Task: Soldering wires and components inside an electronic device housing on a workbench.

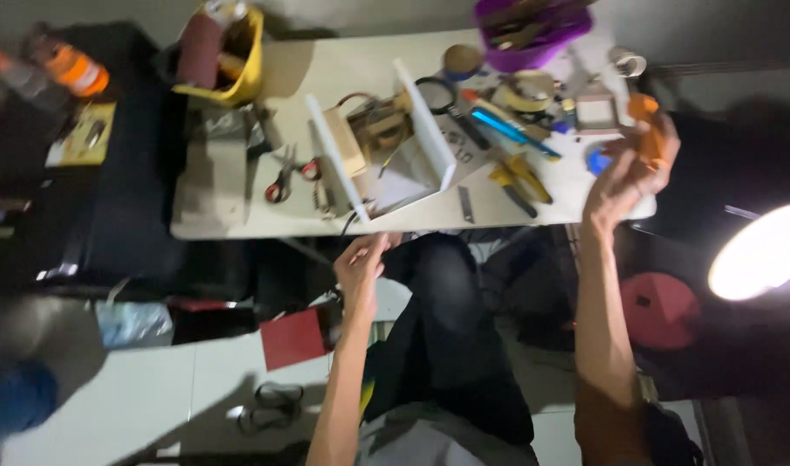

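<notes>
My right hand (626, 179) is raised over the right end of the white table (231, 226) and grips a small orange object (645, 129); motion blur hides its exact shape. My left hand (363, 261) hovers at the table's front edge, fingers drawn together, just below an assembly of two white panels (428, 129) with brown parts and wires between them. Whether the left hand holds anything is not visible. Beside my right hand lie a blue tool (507, 128) and yellow-handled pliers (516, 183).
Red-handled scissors (285, 179), a yellow bucket (235, 60), a purple basket (533, 30) and tape rolls (526, 89) crowd the table. A bright lamp (761, 250) glares at right above a red stool (660, 311). A red sheet (291, 338) and sandals (270, 406) lie on the floor.
</notes>
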